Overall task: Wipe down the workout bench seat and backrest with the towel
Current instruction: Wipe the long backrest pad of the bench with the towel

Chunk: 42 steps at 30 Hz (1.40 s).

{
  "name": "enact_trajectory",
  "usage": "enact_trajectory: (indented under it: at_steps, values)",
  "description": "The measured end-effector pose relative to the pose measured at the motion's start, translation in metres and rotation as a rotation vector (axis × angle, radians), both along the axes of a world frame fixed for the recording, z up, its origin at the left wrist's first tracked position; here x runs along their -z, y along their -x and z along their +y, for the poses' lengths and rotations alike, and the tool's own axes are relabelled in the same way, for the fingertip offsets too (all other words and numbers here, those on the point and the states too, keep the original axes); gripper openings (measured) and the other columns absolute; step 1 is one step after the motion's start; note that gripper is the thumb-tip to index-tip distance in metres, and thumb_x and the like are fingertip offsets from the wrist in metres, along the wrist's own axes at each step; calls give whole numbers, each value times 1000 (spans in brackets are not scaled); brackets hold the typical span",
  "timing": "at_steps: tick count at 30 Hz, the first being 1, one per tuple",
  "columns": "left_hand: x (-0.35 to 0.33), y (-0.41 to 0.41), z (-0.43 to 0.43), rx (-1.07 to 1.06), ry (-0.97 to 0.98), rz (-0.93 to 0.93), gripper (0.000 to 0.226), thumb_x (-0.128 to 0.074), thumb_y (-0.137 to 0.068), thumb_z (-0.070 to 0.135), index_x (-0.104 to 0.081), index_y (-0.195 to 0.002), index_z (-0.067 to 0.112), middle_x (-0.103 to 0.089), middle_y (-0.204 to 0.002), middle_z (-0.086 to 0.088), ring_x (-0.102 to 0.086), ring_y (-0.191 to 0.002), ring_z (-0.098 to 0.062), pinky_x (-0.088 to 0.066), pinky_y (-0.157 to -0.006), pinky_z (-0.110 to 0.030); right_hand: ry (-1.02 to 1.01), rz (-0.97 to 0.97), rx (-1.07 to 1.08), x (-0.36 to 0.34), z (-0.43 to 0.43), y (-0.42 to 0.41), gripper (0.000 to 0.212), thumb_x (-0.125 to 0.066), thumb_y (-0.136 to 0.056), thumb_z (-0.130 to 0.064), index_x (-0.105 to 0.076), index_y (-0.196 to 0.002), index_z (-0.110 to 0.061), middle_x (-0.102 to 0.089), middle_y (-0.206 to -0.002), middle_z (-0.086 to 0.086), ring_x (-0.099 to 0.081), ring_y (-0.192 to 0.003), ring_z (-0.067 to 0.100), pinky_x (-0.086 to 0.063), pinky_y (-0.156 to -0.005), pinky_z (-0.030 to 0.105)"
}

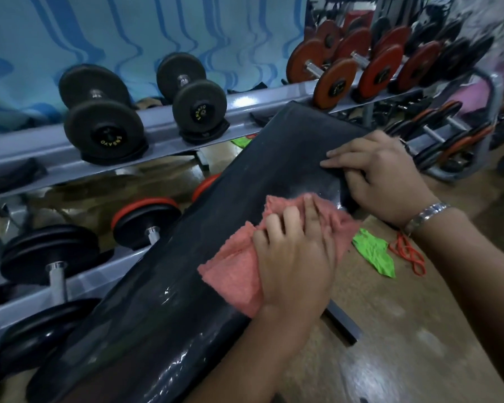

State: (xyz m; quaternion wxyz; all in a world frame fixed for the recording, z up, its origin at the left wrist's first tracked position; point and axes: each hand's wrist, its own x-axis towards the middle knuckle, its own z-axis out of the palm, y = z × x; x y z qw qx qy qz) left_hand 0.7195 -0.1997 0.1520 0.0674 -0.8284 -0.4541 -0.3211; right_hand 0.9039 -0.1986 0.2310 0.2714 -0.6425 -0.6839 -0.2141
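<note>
The black padded bench (204, 257) runs diagonally from the lower left to the upper right, and its surface is shiny and wet in patches. A crumpled pink towel (233, 271) lies on the pad near its right edge. My left hand (297, 257) presses down on the towel with the fingers curled into the cloth. My right hand (381, 173), with a metal bracelet on the wrist, grips the pad's right edge further up, thumb on top and fingers wrapped around the side.
A grey two-tier dumbbell rack (163, 132) stands close along the bench's left side, holding black dumbbells (102, 123) and red-plated ones (358, 68). A green cloth (374, 255) and an orange band (408, 254) lie on the brown floor to the right. A dark metal bench foot (342, 324) sticks out below.
</note>
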Motion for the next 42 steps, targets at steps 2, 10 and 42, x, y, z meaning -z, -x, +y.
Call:
enact_trajectory:
  at_steps: [2,10,42]
  values:
    - [-7,-14,-6,-17,19,18,53,-45,-103,41,-56,-146,13,-57,-102,-4,-51,-91,-28,-44,-77,-46,-2,7,-12,-3,2,-3,42,-49,-78,-7,-81,-100,-23,-76,-106,-5,-61,-91,30,-50,-86,48]
    - [4,23,3,15,69,47,50,-44,-100,41,-64,-138,17,-54,-94,-3,-51,-86,-28,-48,-80,-48,-12,60,-38,1,1,-16,39,-50,-81,-11,-81,-98,-27,-75,-106,-11,-59,-92,25,-49,-87,54]
    - [-6,35,74,322,402,-1,57,-17,-105,52,-17,-161,42,2,-170,20,10,-158,-13,6,-129,-44,-29,95,46,4,9,-2,26,-55,-86,-18,-79,-88,-30,-70,-97,-11,-55,-100,23,-23,-89,30]
